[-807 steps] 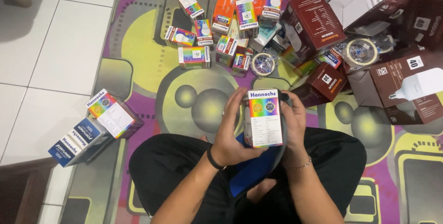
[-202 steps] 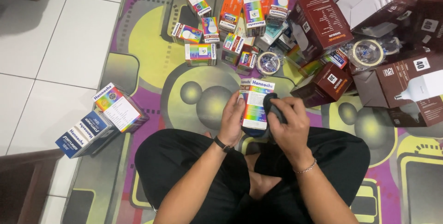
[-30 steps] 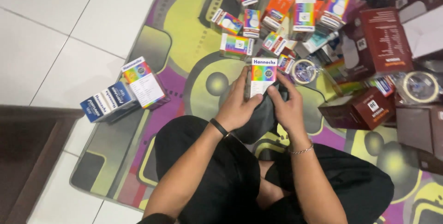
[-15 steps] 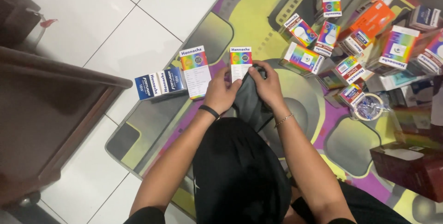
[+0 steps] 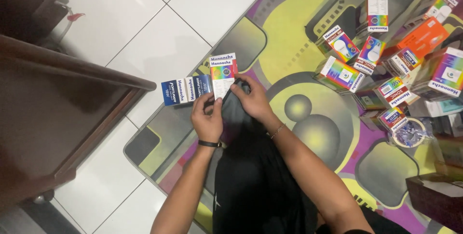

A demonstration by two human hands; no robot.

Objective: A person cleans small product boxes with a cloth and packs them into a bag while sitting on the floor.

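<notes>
The rainbow box (image 5: pixel 223 75) has moved left, now touching the blue boxes (image 5: pixel 185 89) on the rug (image 5: pixel 289 41). The left hand (image 5: pixel 207 118) and right hand (image 5: pixel 253 101) grasp it with a dark cloth (image 5: pixel 236 113).

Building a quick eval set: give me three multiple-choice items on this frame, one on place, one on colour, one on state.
1. Where is the rainbow box the hands hold?
A. beside the blue boxes
B. on the white tiles
C. by the tape roll

2. What colour is the cloth at the hands?
A. white
B. dark
C. orange

3. What is the left hand doing?
A. lying flat on the rug
B. gripping the box's lower end
C. holding the tape roll

A: they adjoin. B: it is near black. B: fingers curl at the box.
</notes>
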